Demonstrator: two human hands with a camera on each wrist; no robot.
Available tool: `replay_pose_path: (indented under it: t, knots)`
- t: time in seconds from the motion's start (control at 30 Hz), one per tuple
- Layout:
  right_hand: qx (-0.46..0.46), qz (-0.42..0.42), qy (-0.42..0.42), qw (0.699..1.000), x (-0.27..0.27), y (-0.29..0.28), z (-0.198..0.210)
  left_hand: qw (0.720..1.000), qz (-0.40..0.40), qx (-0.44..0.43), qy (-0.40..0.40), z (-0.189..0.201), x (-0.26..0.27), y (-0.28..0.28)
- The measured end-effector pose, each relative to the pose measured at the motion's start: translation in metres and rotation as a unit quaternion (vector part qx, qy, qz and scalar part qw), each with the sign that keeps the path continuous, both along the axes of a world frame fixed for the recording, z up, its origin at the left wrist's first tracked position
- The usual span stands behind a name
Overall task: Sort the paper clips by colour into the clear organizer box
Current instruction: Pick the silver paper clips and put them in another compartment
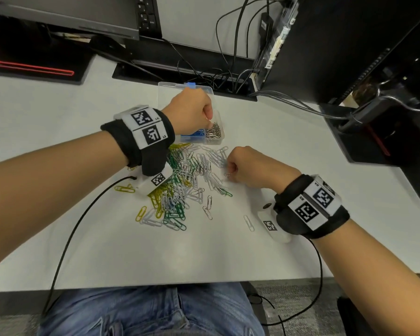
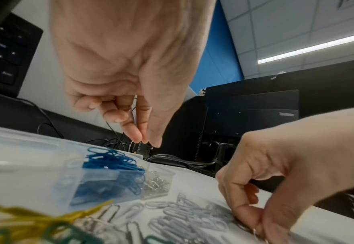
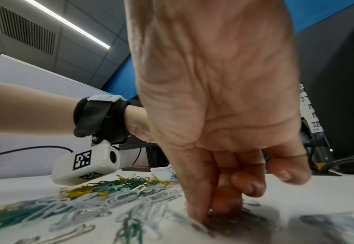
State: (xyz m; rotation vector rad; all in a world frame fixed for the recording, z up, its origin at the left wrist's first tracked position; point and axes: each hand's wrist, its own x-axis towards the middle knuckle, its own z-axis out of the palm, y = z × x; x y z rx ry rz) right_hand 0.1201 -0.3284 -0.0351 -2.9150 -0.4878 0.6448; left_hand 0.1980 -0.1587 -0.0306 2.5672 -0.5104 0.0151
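Note:
The clear organizer box [image 1: 215,142] stands open behind the pile, with blue clips [image 1: 194,136] in one compartment and silver clips [image 1: 214,130] in the one to its right. Both compartments show in the left wrist view: the blue clips [image 2: 113,165] and the silver clips [image 2: 157,183]. My left hand [image 1: 210,121] hovers over the silver compartment with its thumb and fingertips [image 2: 150,138] pressed together; I cannot tell whether a clip is between them. A loose pile of yellow, green, white and silver clips [image 1: 180,183] covers the table's middle. My right hand [image 1: 228,172] pinches a silver clip [image 1: 227,175] at the pile's right edge, fingertips [image 3: 198,214] down on the table.
A black computer tower [image 1: 337,44] with trailing cables [image 1: 228,76] stands at the back right. A monitor base and a keyboard lie at the back left. Stray clips [image 1: 249,223] lie right of the pile. Thin black cords [image 1: 66,243] run from my wrists over the table's front edge.

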Motion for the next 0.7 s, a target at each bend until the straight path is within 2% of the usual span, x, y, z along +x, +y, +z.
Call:
replay_pose_path:
  t: [0.13, 0.23, 0.33, 0.5, 0.6, 0.7]
  knots:
    - [-0.018, 0.003, 0.009, 1.0, 0.0, -0.002, 0.002, 1.0, -0.024, 0.011, -0.016, 0.003, -0.017, 0.011]
    - [0.078, -0.046, -0.053, 0.995, 0.013, -0.003, 0.016, 0.997, -0.054, 0.048, -0.016, 0.004, -0.034, 0.025]
    - [0.151, -0.075, -0.116, 0.979, 0.036, 0.007, 0.032, 0.992, -0.078, 0.095, 0.018, 0.004, -0.048, 0.036]
    - [0.198, -0.102, -0.122, 0.967, 0.066, 0.024, 0.024, 0.981, -0.117, 0.141, 0.063, -0.001, -0.061, 0.043]
    - [0.18, -0.061, -0.152, 0.97, 0.056, 0.022, 0.019, 0.962, -0.173, 0.202, 0.064, -0.003, -0.066, 0.051]
    - [0.195, 0.025, -0.089, 0.976, 0.029, 0.024, 0.019, 0.932, -0.226, 0.275, 0.075, -0.003, -0.072, 0.057]
